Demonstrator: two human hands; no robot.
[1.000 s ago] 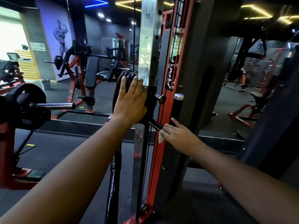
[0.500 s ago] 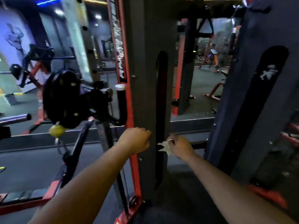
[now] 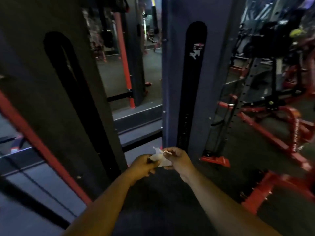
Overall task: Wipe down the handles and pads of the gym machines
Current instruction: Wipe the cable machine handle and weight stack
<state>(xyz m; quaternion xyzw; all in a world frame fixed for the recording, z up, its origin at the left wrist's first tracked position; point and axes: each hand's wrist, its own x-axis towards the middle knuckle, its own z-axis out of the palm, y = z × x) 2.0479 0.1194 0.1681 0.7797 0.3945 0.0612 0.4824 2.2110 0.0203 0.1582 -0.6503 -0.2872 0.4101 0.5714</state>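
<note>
I see both hands low in the centre of the frame, brought together over the dark floor (image 3: 153, 201); the left hand (image 3: 142, 167) has its grip clamped on the near end of a small white wipe (image 3: 159, 158), fingers curled round it; the right hand (image 3: 177, 160) pinches the far upper edge of the same wipe between thumb and fingertips, so its grip is clamped on it too; the wipe is crumpled and stretched between the two hands, touching both. Above the hands, in the centre of the frame, stands a blue-grey machine column (image 3: 172, 82) with a long black slot (image 3: 192, 82) bearing a small white and red logo; a second, darker column (image 3: 34, 99) with a similar slot leans across the left of the frame, with a red frame bar (image 3: 42, 147) running diagonally at lower left. Red machine frames (image 3: 272, 130) fill the right side; the picture there is blurred, so I cannot tell handles from pads.
</note>
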